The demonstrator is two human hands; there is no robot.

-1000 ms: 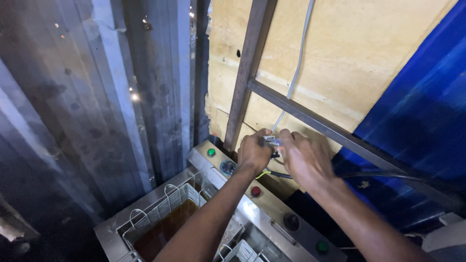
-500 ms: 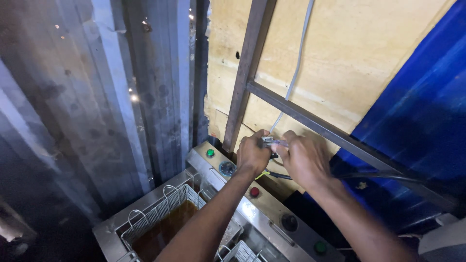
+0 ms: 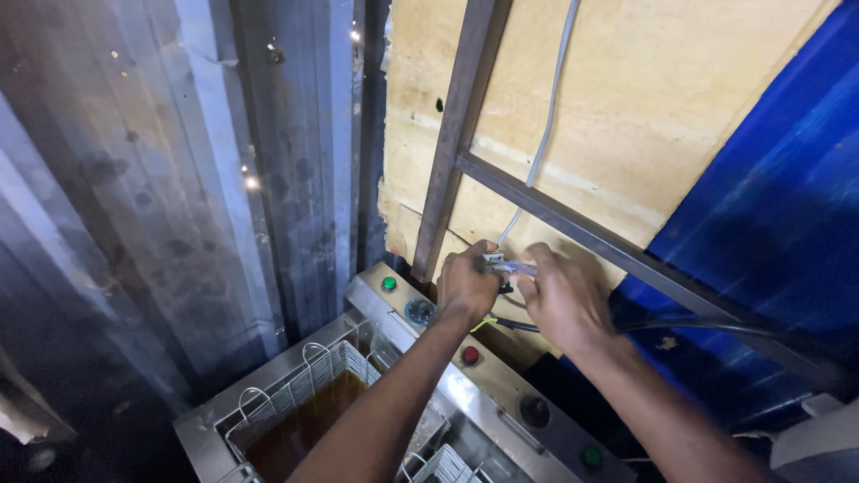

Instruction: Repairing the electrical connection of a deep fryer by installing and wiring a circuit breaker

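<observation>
My left hand and my right hand meet behind a steel deep fryer, both gripping a small pale plug at the end of a grey cable that runs up the plywood wall. The left hand's fingers are closed around the plug's left side; the right hand's fingers pinch its right end. What the plug joins to is hidden by the hands. A black cable trails off to the right below my right wrist.
The fryer's control panel carries green and red lamps and dark knobs. A wire basket sits in brown oil at lower left. A rusty steel frame crosses the plywood; corrugated metal stands left, blue sheeting right.
Both hands have stayed on the plug, shifting only slightly. The view has barely moved.
</observation>
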